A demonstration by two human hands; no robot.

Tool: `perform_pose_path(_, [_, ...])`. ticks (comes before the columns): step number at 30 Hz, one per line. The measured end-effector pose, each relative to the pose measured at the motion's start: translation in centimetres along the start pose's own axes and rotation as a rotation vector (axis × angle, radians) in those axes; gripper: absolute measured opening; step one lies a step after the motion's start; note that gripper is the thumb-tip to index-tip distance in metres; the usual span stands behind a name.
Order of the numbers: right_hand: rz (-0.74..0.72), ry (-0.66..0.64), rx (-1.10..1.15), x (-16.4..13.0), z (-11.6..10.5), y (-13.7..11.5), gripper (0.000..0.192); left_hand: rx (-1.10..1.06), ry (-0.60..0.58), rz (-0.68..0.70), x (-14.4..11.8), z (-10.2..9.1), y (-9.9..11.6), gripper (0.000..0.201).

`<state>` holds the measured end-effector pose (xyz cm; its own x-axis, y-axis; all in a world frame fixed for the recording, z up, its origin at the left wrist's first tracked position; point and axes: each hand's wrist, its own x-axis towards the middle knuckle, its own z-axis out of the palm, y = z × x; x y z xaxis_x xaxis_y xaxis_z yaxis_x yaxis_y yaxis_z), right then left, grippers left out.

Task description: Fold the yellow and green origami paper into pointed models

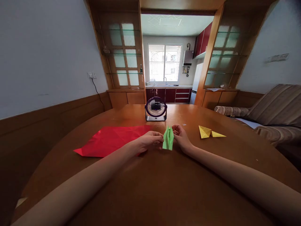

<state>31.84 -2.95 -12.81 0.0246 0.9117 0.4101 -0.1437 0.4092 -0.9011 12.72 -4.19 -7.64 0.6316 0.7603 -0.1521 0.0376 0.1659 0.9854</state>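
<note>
- Left of the fan [155, 108] and nearer us, red paper [110, 141] lies on the bench [164, 188].
- Nearer us than the fan, our left hand [150, 140] has its fingers pinching the green paper [166, 140] by its left edge; we should press lightly.
- The green paper, just right of the fan and nearer us, needs both sides kept even.
- Right of the fan, our right hand's [181, 138] fingers grasp the opposite edge; we should match pressure.
- Well right of the fan: yellow paper [205, 132].
</note>
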Motion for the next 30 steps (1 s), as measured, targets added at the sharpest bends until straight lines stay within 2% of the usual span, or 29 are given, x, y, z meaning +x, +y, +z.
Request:
perform_pose_path(3, [0.048, -0.043, 0.032, -0.2, 0.2, -0.4, 0.025, 0.067, 0.172, 0.12, 0.3, 0.1, -0.3, 0.016])
perform_pose_path(6, [0.099, -0.168, 0.098, -0.4, 0.4, -0.8, 0.031, 0.235, 0.36, 0.35, 0.7, -0.3, -0.4, 0.019])
perform_pose_path(8, [0.088, -0.255, 0.114, -0.6, 0.6, -1.1, 0.033, 0.364, 0.418, 0.49, 1.0, -0.7, -0.5, 0.021])
perform_pose_path(10, [0.053, -0.289, 0.085, -0.8, 0.7, -1.3, 0.037, 0.459, 0.408, 0.58, 1.1, -0.9, -0.6, 0.024])
perform_pose_path(13, [0.01, -0.283, 0.038, -0.9, 0.8, -1.3, 0.041, 0.52, 0.3, 0.635, 0.9, -0.8, -0.7, 0.028])
perform_pose_path(16, [-0.025, -0.264, 0.011, -0.8, 0.8, -1.2, 0.039, 0.538, 0.211, 0.641, 0.5, -0.5, -0.6, 0.033])
perform_pose_path(21, [-0.085, -0.199, -0.041, -0.8, 0.8, -1.0, 0.029, 0.506, 0.168, 0.585, 0.0, -0.4, 0.0, 0.045])
perform_pose_path(26, [-0.192, -0.183, -0.185, -1.2, 0.9, -1.0, 0.025, 0.456, 0.189, 0.572, 0.0, -0.4, 0.6, 0.029])
perform_pose_path(30, [-0.258, -0.191, -0.299, -1.5, 0.9, -1.2, 0.02, 0.382, 0.129, 0.544, -0.1, -0.2, 0.9, 0.026])
